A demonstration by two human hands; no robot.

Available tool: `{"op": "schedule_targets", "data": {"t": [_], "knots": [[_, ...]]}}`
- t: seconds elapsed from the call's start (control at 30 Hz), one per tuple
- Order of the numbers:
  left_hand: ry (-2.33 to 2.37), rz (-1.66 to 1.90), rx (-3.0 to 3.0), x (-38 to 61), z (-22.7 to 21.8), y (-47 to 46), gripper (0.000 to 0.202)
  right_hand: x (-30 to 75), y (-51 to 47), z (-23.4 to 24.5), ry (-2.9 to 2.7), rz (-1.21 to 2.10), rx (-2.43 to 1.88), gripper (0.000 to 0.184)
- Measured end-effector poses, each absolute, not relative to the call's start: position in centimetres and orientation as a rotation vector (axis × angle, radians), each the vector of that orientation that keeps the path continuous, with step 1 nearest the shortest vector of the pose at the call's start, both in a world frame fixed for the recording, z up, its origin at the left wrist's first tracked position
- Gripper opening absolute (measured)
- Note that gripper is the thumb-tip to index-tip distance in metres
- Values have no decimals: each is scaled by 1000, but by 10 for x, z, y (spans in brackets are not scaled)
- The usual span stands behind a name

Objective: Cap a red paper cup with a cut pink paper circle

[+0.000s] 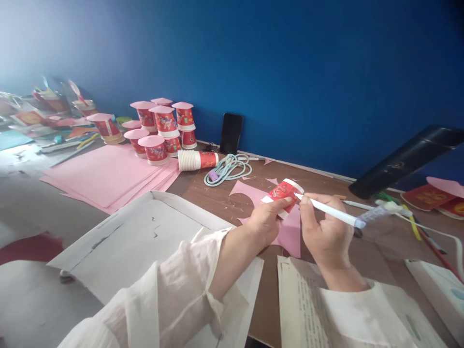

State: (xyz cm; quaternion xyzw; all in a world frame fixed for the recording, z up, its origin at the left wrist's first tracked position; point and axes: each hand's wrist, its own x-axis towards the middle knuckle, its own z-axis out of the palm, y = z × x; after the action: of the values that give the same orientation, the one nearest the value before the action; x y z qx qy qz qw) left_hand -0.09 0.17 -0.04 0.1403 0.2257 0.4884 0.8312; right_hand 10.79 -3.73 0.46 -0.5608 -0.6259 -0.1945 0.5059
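My left hand (266,220) is closed around a red paper cup (281,192) with a printed pattern, held tilted over the table. In my right hand (324,229) is a white marker pen (331,210), its tip at the cup's side; whether it touches cannot be made out. Beneath the cup lies a cut pink paper sheet (292,237) with rounded cut-outs. Left of my hands, a nested stack of paper cups (197,160) rests on its side beside a coiled pale blue cable (230,171).
Several red cups with pink paper discs on top (165,121) stand at the back left, behind pink paper sheets (90,169). A phone (231,133) leans on the blue wall. At right a black cylinder (402,159) leans too. Printed pages (297,299) lie in front.
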Motion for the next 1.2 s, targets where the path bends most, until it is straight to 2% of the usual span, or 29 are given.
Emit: {"op": "schedule_targets", "data": {"t": [0.17, 0.5, 0.97, 1.2], "knots": [[491, 1042, 272, -1, -3, 3, 24, 107, -37, 4, -1517, -475, -1351, 7], [548, 1017, 232, -1, -1, 3, 13, 106, -37, 2, -1569, -470, -1332, 6], [443, 991, 276, -3, -1, 4, 19, 108, -41, 7, -1293, -316, -1395, 16], [458, 986, 328, -3, -1, 2, 23, 101, -42, 10, -1386, -389, -1354, 12]]}}
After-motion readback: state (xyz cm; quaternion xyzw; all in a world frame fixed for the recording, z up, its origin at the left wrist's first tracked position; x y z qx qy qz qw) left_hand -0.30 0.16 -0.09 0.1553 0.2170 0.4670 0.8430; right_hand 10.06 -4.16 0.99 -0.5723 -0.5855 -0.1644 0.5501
